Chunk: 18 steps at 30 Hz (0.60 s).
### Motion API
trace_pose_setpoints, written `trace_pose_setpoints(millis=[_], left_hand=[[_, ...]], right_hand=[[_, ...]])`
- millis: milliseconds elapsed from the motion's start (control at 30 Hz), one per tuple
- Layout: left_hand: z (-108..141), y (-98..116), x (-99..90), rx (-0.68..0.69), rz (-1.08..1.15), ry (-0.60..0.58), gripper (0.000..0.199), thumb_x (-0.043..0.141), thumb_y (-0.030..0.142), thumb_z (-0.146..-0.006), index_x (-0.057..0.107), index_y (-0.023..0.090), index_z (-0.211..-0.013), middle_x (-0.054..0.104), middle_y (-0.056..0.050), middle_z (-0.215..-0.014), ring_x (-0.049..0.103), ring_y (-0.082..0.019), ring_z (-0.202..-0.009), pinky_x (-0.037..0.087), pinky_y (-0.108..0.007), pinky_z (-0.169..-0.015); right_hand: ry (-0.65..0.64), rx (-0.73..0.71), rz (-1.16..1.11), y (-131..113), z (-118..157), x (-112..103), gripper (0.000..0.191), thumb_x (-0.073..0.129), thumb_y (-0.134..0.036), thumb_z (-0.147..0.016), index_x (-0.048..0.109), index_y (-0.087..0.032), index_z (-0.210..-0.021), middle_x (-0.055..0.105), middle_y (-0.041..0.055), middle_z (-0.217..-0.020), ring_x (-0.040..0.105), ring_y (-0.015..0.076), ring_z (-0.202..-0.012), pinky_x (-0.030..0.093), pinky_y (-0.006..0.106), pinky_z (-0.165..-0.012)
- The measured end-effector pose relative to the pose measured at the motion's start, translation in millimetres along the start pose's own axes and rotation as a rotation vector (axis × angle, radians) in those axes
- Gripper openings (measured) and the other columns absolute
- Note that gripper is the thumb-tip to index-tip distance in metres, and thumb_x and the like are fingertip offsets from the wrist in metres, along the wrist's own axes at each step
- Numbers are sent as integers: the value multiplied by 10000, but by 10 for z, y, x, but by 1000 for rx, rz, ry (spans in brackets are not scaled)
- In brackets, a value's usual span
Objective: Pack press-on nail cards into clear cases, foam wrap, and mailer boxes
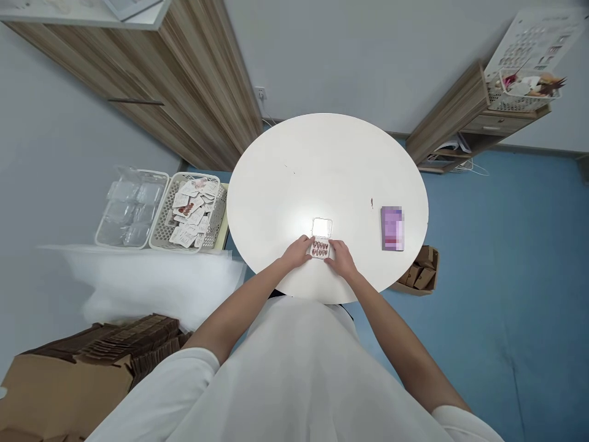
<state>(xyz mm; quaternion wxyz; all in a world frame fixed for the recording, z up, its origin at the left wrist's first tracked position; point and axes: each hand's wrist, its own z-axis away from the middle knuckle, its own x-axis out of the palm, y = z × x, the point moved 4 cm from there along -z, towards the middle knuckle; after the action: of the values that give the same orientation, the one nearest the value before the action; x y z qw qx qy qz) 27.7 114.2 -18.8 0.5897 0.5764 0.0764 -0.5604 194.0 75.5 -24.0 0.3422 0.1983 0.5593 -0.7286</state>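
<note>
A small clear case [320, 248] lies on the white oval table near its front edge, its lid [322, 228] raised on the far side. Inside are two rows of small glossy reddish-brown pieces that look like press-on nails. My left hand [298, 252] grips the case's left side between thumb and fingers. On the opposite side, my right hand [341, 258] holds the right edge in the same way. The thumbs are at the near corners and the fingers reach toward the hinge.
A purple box [392, 228] sits on the table's right [331, 153], near a small dark reddish mark. White baskets [159, 239] with cards and clear plastic packs stand at left. Cardboard [64, 387] is stacked at lower left. A carton [421, 270] is on the floor at right.
</note>
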Motion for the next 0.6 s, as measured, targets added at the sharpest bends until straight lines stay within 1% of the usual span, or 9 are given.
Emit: trace_pose_setpoints(millis=[133, 267, 333, 400, 467, 533, 600], left_hand=[[15, 11, 7, -22, 44, 15, 655, 592, 178, -693, 315, 230, -1284, 464, -73, -1077, 527, -204, -904, 435, -298, -720], [42, 21, 7, -96, 165, 47, 708, 610, 146, -661, 296, 220, -1291, 461, -85, -1103, 529, -199, -905, 444, -317, -747], [71, 16, 18, -140, 240, 67, 703, 624, 153, -651, 312, 203, -1278, 463, -93, -1107, 532, -186, -886, 445, -322, -765], [106, -2, 39, -199, 304, 85, 648, 635, 188, -652, 363, 182, -1240, 475, -95, -1085, 537, -167, -844, 446, -317, -764], [138, -28, 72, -267, 364, 94, 542, 616, 215, -674, 427, 166, -1180, 498, -84, -1043, 540, -143, -799, 447, -301, -756], [158, -46, 108, -317, 425, 95, 434, 579, 206, -702, 477, 166, -1121, 523, -63, -997, 541, -123, -771, 444, -285, -756], [166, -54, 135, -341, 484, 104, 376, 559, 190, -713, 508, 168, -1085, 542, -46, -957, 540, -113, -754, 441, -277, -764]], right_hand=[[7, 0, -3, 6, 1, 11, 627, 577, -201, -658, 365, -220, -1248, 441, 80, -1174, 403, 247, -1113, 381, 412, -906], [18, 0, -15, 11, 22, 20, 658, 584, -202, -649, 351, -213, -1265, 436, 84, -1179, 386, 251, -1134, 371, 414, -926], [29, 16, -43, 12, 39, 20, 667, 591, -205, -642, 355, -210, -1266, 434, 86, -1182, 389, 249, -1134, 366, 414, -937], [37, 68, -101, 19, 56, 23, 672, 596, -213, -638, 358, -206, -1266, 438, 89, -1176, 437, 234, -1080, 390, 402, -916], [32, 145, -192, 28, 68, 38, 681, 595, -215, -635, 352, -205, -1271, 456, 86, -1147, 500, 203, -971, 440, 375, -853], [25, 222, -298, 32, 71, 59, 682, 581, -194, -634, 347, -214, -1275, 481, 69, -1107, 534, 163, -864, 473, 340, -790], [26, 275, -376, 25, 64, 76, 666, 557, -160, -630, 367, -211, -1266, 501, 54, -1072, 545, 130, -798, 477, 317, -776]])
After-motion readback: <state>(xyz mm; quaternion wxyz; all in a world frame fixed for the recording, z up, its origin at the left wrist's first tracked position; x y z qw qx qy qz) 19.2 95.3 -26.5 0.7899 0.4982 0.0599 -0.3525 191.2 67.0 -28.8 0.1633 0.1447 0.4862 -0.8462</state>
